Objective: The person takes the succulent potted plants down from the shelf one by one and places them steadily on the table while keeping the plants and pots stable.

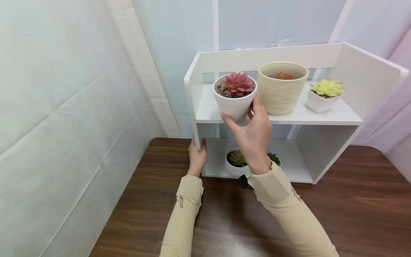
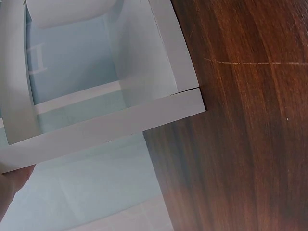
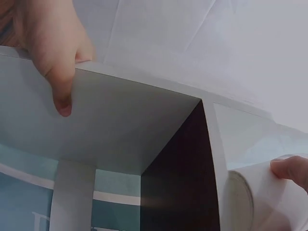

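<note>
A white shelf unit (image 1: 309,122) with two levels stands on the table. My left hand (image 1: 197,156) grips the front edge of its left side panel, the thumb (image 3: 61,94) on the inner face in the right wrist view. My right hand (image 1: 255,137) holds a round white pot (image 1: 233,107) with a red succulent (image 1: 238,84), thumb and fingers around its lower part. The pot is upright at the left end of the upper level, overlapping the front edge; whether its base touches the board I cannot tell. Right beside it stands a large cream pot (image 1: 280,94) with a reddish plant inside.
A small square white pot (image 1: 322,101) with a yellow-green succulent stands on the upper level's right. On the lower level is a white pot (image 1: 236,170) with a green succulent; another green plant (image 1: 274,159) is partly hidden by my right wrist. The table (image 1: 154,200) is dark wood.
</note>
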Demonstrator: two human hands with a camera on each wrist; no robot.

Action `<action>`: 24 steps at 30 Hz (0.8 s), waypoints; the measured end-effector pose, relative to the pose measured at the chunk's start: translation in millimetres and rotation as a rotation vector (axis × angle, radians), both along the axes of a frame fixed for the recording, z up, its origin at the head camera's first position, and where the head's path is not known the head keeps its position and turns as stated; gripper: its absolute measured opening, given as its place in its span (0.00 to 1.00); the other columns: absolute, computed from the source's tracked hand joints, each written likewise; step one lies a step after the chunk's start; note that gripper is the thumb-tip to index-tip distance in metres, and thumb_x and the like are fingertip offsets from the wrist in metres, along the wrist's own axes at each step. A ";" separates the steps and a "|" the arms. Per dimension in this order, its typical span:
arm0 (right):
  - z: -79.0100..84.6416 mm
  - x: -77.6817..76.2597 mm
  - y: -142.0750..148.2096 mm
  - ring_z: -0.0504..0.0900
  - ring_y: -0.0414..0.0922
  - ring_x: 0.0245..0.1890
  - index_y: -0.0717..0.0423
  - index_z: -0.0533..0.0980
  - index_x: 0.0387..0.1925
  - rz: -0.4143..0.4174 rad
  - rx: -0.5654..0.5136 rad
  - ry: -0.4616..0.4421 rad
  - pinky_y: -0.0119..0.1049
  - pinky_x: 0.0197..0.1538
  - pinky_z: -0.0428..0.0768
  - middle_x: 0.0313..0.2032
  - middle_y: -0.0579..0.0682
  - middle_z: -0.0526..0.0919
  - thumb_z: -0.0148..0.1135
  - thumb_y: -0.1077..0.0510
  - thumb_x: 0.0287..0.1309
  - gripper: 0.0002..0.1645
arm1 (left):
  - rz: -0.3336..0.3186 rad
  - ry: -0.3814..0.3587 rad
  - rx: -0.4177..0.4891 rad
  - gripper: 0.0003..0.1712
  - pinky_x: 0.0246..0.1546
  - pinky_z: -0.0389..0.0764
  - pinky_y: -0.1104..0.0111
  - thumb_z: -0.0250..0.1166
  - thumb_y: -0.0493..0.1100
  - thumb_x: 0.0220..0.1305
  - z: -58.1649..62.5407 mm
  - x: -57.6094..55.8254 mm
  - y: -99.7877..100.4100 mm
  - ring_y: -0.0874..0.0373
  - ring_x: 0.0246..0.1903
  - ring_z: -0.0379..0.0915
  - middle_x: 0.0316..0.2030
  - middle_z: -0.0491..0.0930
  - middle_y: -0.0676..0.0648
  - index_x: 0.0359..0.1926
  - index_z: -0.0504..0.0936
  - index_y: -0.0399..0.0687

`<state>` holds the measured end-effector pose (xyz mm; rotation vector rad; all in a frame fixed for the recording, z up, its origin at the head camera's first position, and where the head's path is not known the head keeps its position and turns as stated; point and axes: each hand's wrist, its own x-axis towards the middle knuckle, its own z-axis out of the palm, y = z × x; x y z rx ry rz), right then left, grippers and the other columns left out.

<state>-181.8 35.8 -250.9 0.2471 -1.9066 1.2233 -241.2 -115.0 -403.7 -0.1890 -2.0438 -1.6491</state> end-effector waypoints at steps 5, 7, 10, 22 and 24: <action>-4.4 8.9 2.6 0.77 0.45 0.56 0.57 0.68 0.65 0.022 -0.008 0.029 0.39 0.56 0.78 0.57 0.53 0.77 0.78 0.52 0.41 0.48 | -0.005 -0.008 -0.007 0.22 0.58 0.71 0.46 0.50 0.34 0.71 0.5 -0.1 -0.8 0.37 0.60 0.69 0.58 0.72 0.31 0.64 0.67 0.35; -6.1 12.9 3.7 0.77 0.44 0.56 0.56 0.68 0.65 0.031 -0.016 0.039 0.39 0.57 0.78 0.57 0.52 0.78 0.78 0.53 0.41 0.48 | -0.008 -0.013 -0.001 0.22 0.59 0.70 0.46 0.50 0.34 0.71 0.5 -0.2 -0.9 0.37 0.60 0.68 0.58 0.72 0.31 0.64 0.66 0.34; -8.5 19.8 5.0 0.77 0.44 0.56 0.56 0.68 0.65 0.045 -0.028 0.055 0.38 0.57 0.77 0.57 0.53 0.78 0.78 0.54 0.41 0.48 | -0.009 -0.022 0.008 0.22 0.59 0.70 0.48 0.50 0.35 0.71 0.2 -0.4 -0.9 0.39 0.61 0.68 0.58 0.72 0.32 0.64 0.67 0.36; -20.5 46.1 8.8 0.80 0.46 0.52 0.57 0.69 0.64 0.023 0.015 0.084 0.30 0.53 0.78 0.54 0.54 0.79 0.80 0.56 0.38 0.49 | 0.004 -0.017 0.016 0.21 0.58 0.71 0.47 0.52 0.36 0.71 -0.1 0.6 -3.3 0.41 0.60 0.70 0.57 0.74 0.35 0.64 0.68 0.40; -22.8 49.2 9.5 0.79 0.46 0.53 0.57 0.70 0.64 0.029 0.006 0.081 0.29 0.54 0.78 0.54 0.54 0.80 0.80 0.57 0.37 0.48 | 0.009 -0.023 0.006 0.21 0.58 0.72 0.48 0.52 0.36 0.71 0.5 1.1 -3.8 0.42 0.59 0.70 0.57 0.74 0.35 0.63 0.69 0.40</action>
